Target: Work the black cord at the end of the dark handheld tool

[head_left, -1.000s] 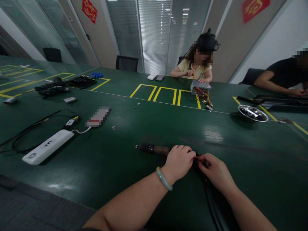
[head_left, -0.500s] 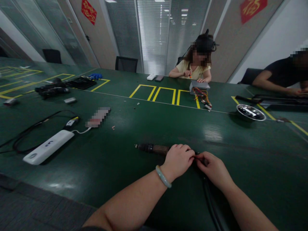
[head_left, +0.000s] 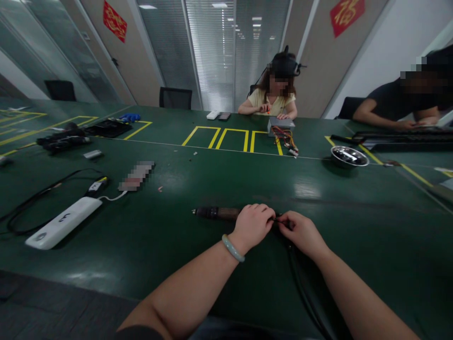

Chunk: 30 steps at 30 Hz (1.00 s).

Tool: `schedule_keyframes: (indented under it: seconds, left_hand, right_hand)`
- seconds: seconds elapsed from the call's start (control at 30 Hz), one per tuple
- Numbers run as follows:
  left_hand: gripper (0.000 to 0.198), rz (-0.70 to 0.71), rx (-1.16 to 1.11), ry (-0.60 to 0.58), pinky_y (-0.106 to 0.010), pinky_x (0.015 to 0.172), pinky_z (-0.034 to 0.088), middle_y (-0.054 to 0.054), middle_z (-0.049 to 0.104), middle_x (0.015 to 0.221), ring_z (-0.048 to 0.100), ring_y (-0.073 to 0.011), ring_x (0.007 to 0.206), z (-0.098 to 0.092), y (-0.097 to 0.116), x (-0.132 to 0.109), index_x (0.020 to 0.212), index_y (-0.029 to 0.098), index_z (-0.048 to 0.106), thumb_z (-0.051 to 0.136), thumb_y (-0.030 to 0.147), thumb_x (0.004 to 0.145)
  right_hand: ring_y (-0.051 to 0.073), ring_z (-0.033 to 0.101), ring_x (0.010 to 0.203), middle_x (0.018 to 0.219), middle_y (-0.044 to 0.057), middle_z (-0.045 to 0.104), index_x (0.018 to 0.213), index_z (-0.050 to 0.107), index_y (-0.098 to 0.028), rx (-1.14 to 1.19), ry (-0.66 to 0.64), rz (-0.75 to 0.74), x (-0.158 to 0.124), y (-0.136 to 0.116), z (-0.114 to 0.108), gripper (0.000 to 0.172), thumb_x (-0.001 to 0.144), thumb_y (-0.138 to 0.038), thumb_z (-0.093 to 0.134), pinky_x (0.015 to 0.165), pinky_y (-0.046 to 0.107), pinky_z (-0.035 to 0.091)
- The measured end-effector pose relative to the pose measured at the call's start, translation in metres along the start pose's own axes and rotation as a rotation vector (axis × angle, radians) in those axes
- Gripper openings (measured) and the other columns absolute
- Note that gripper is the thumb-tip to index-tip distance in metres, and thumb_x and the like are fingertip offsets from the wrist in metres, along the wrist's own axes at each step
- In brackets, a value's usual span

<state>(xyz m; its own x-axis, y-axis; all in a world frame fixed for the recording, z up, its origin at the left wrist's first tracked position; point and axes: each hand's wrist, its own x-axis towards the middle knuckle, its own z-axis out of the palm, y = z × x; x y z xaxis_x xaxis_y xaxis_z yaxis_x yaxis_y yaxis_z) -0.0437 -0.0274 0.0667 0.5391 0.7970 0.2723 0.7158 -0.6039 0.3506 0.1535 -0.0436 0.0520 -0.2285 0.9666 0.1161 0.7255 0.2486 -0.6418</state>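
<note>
A dark power screwdriver (head_left: 226,214) with a brown, worn-looking grip lies on the green table, its metal tip pointing left. My left hand (head_left: 255,222), a pale green bangle at its wrist, is wrapped over the rear part of the tool. Right beside it, my right hand (head_left: 300,231) is closed with thumb and fingers pinching at the tool's tail end. What exactly these fingertips hold is too small and too covered to make out. A black cable (head_left: 299,283) runs from there toward the table's near edge, under my right forearm.
On the left lie a white power bank (head_left: 67,222), a phone (head_left: 137,175) and a looped black cable (head_left: 21,200). A shiny metal bowl (head_left: 349,156) stands to the right. Across the table, one person sits at a grey wired box (head_left: 281,125); another leans at the far right.
The camera view has swung slightly to the right, so everything appears shifted left. Both hands keep about the same grip at the tool's rear.
</note>
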Motion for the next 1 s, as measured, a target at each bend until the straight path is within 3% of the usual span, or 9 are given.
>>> schedule_keyframes:
  seconds: [1.0]
  left_hand:
    - [0.011,0.049,-0.011,0.037,-0.033,0.084,0.043,0.0,0.064,0.103,0.057,-0.0181,0.098,0.0039,-0.002,-0.0027,0.1,0.024,0.063,0.055,0.028,0.093]
  right_hand:
    - [0.013,0.054,0.061,0.076,-0.001,0.067,0.089,0.069,-0.022,0.078,0.038,0.089,-0.0019,0.0033,0.0072,0.017,0.082,-0.033,0.059,0.057,0.025,0.04]
